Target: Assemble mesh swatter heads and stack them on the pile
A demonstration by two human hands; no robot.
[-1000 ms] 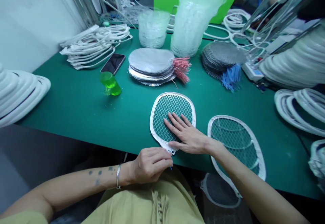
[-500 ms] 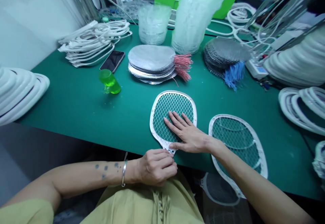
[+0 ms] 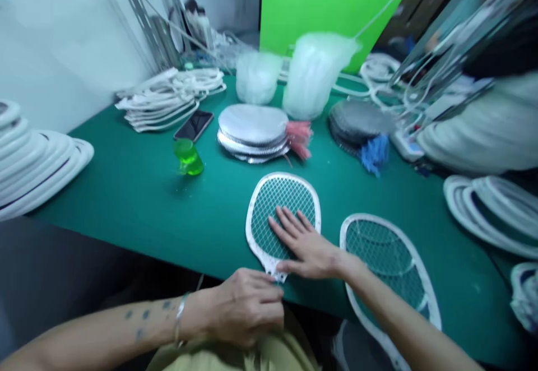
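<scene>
The racket (image 3: 263,231) is laid flat at the front edge of the tabletop (image 3: 205,219), its neck (image 3: 269,261) turned toward the body. The right hand (image 3: 309,253) is spread over the mesh (image 3: 290,189), so sliding is probably prevented. The left hand (image 3: 252,306) is curled at the neck; whether anything is pinched cannot be told. The 2nd racket (image 3: 382,245) is crossed by the right forearm; silver nets (image 3: 252,124) are piled behind, seemingly within reach.

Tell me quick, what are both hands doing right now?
Left hand: closed, fingers curled by the narrow end of the white-rimmed mesh; can't tell what it holds.
Right hand: open, fingers spread on that mesh.
</scene>
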